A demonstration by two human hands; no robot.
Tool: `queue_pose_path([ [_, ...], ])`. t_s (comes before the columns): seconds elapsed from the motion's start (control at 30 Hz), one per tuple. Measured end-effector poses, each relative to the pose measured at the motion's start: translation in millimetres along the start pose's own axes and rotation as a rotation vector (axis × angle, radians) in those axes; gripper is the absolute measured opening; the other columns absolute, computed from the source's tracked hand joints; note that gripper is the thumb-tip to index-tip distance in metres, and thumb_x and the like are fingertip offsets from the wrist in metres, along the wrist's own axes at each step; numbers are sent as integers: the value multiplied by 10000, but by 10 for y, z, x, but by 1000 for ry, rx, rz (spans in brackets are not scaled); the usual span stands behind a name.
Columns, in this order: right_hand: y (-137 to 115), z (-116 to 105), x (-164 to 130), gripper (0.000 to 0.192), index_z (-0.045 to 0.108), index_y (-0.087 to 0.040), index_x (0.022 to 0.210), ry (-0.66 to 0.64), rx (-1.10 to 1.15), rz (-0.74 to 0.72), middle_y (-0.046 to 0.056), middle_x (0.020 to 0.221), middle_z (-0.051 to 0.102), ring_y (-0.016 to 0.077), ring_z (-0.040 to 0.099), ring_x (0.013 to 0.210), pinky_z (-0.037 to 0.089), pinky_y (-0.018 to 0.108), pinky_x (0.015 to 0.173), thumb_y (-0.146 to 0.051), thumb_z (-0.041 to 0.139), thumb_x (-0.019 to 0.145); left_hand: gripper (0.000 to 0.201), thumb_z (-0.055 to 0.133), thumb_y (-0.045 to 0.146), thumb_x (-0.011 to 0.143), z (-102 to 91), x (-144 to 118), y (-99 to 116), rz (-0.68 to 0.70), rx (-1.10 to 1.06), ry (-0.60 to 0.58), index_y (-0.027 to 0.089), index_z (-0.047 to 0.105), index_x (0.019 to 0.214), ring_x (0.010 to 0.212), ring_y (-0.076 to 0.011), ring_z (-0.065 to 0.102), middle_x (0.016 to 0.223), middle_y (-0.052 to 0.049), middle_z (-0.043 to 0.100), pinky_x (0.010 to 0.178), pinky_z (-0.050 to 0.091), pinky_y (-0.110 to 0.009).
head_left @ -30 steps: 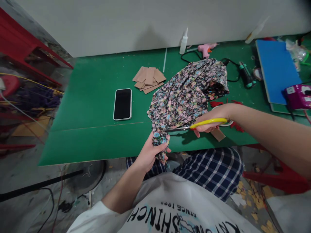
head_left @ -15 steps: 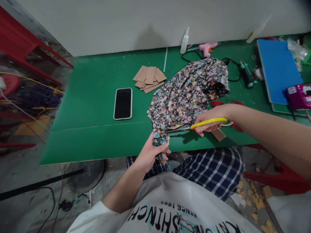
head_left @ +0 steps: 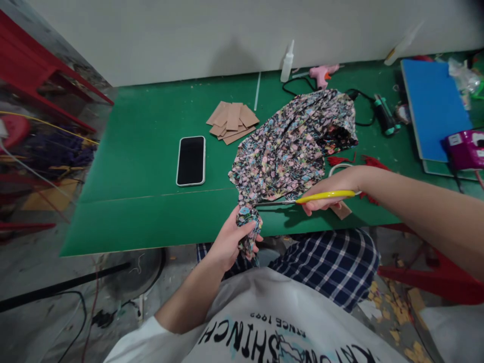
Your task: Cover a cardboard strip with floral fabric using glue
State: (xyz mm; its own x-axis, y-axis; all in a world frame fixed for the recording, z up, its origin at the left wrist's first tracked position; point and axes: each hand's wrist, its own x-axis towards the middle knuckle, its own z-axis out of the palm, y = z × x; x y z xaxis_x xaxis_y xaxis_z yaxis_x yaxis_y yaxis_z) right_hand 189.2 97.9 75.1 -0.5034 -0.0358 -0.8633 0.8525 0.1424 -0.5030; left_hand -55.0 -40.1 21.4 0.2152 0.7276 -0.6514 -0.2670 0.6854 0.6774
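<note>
Scissors (head_left: 302,199) dropped lower w/ right hand (head_left: 333,189) gripping handles; left hand (head_left: 231,242) pinches fabric (head_left: 291,146) corner.

Head-worn camera looks forward and down, close over the green table (head_left: 151,151).

The left hand (head_left: 229,242) gripped floral fabric (head_left: 291,146) at the desk's (head_left: 151,161) near edge; the right hand (head_left: 333,189) worked yellow scissors (head_left: 302,199) into it.
</note>
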Motion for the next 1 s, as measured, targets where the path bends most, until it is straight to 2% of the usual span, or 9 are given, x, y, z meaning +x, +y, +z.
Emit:
queue_pose_path([
  [0.17, 21, 9, 18, 737, 548, -171, 1016, 12, 5, -33, -4, 709, 427, 110, 427, 592, 414, 248, 549, -796, 346, 681, 655, 542, 335, 825, -5, -18, -23, -50, -35, 42, 251, 204, 1379, 341, -118, 530, 619, 0, 614, 269, 340, -153],
  [0.33, 25, 19, 70, 754, 553, -179, 999, -2, 36, -50, -17, 680, 403, 113, 430, 596, 425, 249, 546, -816, 352, 650, 658, 561, 300, 817, -8, -30, -31, -29, -58, 33, 245, 220, 1377, 366, -123, 553, 665, -17, 632, 281, 357, -155],
  [0.53, -33, 14, 98, 712, 556, -164, 992, 2, 8, -62, -27, 650, 390, 101, 407, 572, 426, 249, 521, -775, 317, 714, 688, 573, 338, 813, -9, -33, -35, -28, -35, -12, 257, 205, 1389, 376, -120, 561, 638, -12, 632, 298, 349, -139],
  [0.63, -58, 22, 103, 690, 548, -162, 959, -5, 20, -68, -34, 628, 379, 91, 389, 553, 418, 244, 515, -767, 313, 724, 658, 578, 355, 810, -13, -33, -41, -7, -22, -37, 260, 247, 1371, 388, -118, 563, 681, -27, 646, 301, 349, -143],
  [1.0, -108, 36, 123, 626, 545, -163, 902, 8, 55, -30, -53, 558, 353, 71, 362, 478, 361, 234, 484, -736, 346, 750, 637, 567, 362, 814, -18, -49, -47, -10, -2, -61, 243, 252, 1354, 388, -126, 555, 673, -35, 649, 290, 357, -150],
])
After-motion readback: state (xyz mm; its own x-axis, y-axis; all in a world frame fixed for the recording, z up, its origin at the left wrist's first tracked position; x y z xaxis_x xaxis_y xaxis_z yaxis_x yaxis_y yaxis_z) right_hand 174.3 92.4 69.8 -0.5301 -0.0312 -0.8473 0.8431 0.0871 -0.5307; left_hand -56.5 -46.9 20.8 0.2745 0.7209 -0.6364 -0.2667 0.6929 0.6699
